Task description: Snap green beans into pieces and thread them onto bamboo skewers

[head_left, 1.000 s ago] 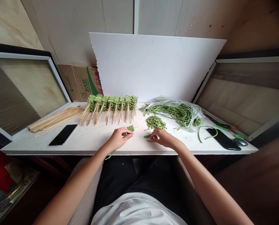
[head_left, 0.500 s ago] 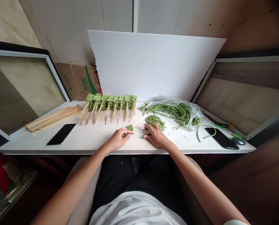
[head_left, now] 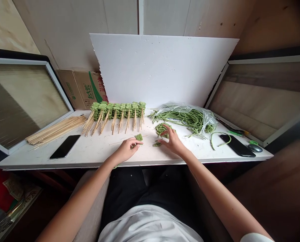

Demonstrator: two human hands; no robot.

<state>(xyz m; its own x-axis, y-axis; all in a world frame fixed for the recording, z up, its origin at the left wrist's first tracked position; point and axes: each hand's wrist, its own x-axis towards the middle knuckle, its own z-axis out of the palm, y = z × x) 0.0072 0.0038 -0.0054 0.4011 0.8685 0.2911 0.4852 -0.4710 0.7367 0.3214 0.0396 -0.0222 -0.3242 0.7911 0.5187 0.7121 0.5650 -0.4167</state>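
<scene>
The left hand (head_left: 126, 150) was closed in a pinch on a skewer (head_left: 139, 137), with bean pieces threaded at its tip. The right hand (head_left: 172, 143) was spread, its fingertips just beside a pile of cut beans (head_left: 163, 129), and one small cluster of pieces (head_left: 157, 144) lay near it. Eight loaded skewers (head_left: 118, 111) were lined up on the table (head_left: 94, 158). One bag of long beans (head_left: 187, 119), one bundle of bare sticks (head_left: 55, 129) and two phones (head_left: 64, 146) were also laid out there.
</scene>
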